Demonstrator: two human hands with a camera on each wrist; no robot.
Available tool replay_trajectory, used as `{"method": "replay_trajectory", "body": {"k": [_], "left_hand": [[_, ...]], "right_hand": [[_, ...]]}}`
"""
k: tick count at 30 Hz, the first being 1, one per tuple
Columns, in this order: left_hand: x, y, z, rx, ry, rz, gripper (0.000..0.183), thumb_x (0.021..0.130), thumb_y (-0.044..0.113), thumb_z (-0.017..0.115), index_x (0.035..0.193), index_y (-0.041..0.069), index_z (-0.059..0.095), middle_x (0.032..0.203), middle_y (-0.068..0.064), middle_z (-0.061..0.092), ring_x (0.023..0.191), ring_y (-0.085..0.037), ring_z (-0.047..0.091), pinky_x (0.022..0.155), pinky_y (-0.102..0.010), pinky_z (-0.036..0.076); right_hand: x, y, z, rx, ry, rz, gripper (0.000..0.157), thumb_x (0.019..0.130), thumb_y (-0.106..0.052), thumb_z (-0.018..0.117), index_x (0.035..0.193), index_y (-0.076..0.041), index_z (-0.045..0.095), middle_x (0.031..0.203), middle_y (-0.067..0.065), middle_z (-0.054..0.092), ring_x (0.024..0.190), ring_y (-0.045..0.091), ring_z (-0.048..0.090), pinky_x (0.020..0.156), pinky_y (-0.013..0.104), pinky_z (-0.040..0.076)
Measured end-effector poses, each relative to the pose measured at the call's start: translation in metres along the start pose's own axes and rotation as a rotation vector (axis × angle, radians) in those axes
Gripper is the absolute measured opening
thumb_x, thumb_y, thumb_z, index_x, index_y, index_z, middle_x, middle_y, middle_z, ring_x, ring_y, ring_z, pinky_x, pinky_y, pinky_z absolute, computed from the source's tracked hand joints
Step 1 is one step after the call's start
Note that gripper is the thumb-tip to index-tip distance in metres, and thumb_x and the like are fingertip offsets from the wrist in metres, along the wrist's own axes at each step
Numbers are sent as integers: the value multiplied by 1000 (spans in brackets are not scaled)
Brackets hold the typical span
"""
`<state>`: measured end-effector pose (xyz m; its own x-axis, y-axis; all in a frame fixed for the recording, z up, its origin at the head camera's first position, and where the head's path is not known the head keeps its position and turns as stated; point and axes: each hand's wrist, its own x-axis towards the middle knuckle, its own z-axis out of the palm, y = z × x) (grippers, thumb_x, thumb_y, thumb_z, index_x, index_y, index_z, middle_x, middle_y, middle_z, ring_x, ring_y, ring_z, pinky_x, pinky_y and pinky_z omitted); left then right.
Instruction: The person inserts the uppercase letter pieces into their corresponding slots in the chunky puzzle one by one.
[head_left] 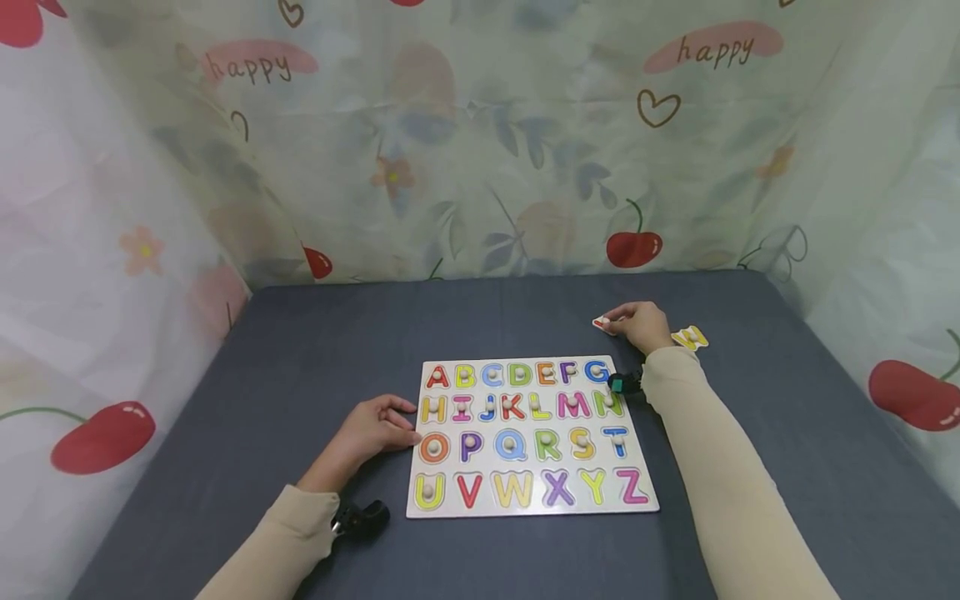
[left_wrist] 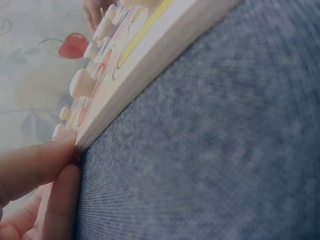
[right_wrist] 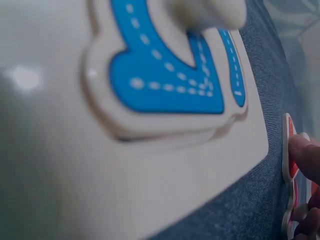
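A white alphabet puzzle board (head_left: 525, 427) with knobbed letter pieces lies flat on the dark table. My left hand (head_left: 378, 427) rests at its left edge, the thumb (left_wrist: 47, 155) touching the rim beside the orange O piece (head_left: 434, 448). Beyond the board's far right corner, my right hand (head_left: 639, 325) pinches a red letter piece (head_left: 601, 323) with thumb and fingers. In the right wrist view this red piece (right_wrist: 291, 145) shows at the right edge with a pink one beside it. The blue G piece (right_wrist: 170, 95) fills much of that view.
A yellow letter piece (head_left: 691, 337) lies just right of the right wrist. In the bottom row, U (head_left: 429, 492) has a knob, while the V (head_left: 469, 492) through Z (head_left: 631, 486) spots show none. A printed curtain (head_left: 480, 167) closes off the back and sides.
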<state>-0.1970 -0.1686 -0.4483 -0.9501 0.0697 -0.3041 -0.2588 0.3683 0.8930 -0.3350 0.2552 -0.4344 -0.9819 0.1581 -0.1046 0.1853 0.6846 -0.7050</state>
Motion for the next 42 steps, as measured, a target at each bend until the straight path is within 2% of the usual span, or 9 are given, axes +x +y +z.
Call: {"method": "replay_trajectory", "body": {"k": [6, 11, 15, 19, 24, 30, 36, 42], "left_hand": [[-1, 2, 0, 15, 0, 0, 50, 72, 2, 83, 116, -2, 59, 76, -5, 62, 66, -12, 60, 61, -25, 51], [0, 1, 1, 18, 11, -6, 48, 72, 3, 83, 114, -1, 60, 76, -6, 63, 66, -13, 61, 62, -25, 51], [1, 0, 1, 8, 6, -11, 48, 72, 1, 83, 114, -1, 60, 76, -6, 63, 66, -13, 61, 62, -25, 52], [2, 0, 0, 6, -2, -7, 49, 71, 1, 83, 114, -2, 60, 76, -6, 63, 65, -12, 61, 61, -25, 52], [2, 0, -2, 16, 3, -10, 49, 72, 1, 83, 114, -1, 60, 76, -6, 62, 66, -12, 61, 62, -25, 52], [1, 0, -2, 1, -7, 6, 50, 72, 0, 82, 116, -3, 58, 77, -6, 62, 65, -11, 62, 62, -25, 53], [1, 0, 0, 12, -4, -2, 50, 71, 1, 83, 115, -2, 59, 77, -6, 63, 66, -12, 62, 62, -25, 52], [0, 1, 0, 28, 7, -8, 49, 71, 2, 83, 114, -1, 61, 77, -6, 64, 67, -13, 62, 61, -25, 51]], "right_hand": [[-6, -2, -2, 39, 43, -61, 29, 91, -25, 68, 111, -3, 70, 101, 16, 64, 89, 26, 51, 77, 35, 38], [-15, -14, -3, 93, 39, -126, 30, 90, -28, 70, 109, -4, 69, 100, 15, 67, 86, 25, 54, 75, 31, 41], [-34, -30, -2, 138, -13, -188, 29, 89, -28, 70, 106, -5, 69, 96, 13, 68, 86, 29, 55, 73, 31, 42], [-64, -45, 5, 153, -67, -243, 28, 88, -27, 72, 104, -5, 69, 91, 9, 67, 87, 32, 58, 73, 30, 44], [-106, -65, 23, 215, -129, -296, 24, 84, -26, 76, 97, -7, 69, 82, 4, 65, 81, 33, 59, 68, 26, 46], [-151, -86, 55, 290, -208, -377, 17, 77, -21, 82, 87, -12, 71, 70, 0, 60, 64, 17, 52, 56, 23, 41], [-186, -92, 83, 211, -344, -411, 16, 74, -25, 84, 81, -17, 71, 66, -5, 60, 60, 13, 50, 55, 22, 39], [-200, -88, 106, 126, -492, -441, 16, 74, -25, 84, 78, -21, 69, 66, -9, 60, 55, 8, 49, 52, 21, 39]]}}
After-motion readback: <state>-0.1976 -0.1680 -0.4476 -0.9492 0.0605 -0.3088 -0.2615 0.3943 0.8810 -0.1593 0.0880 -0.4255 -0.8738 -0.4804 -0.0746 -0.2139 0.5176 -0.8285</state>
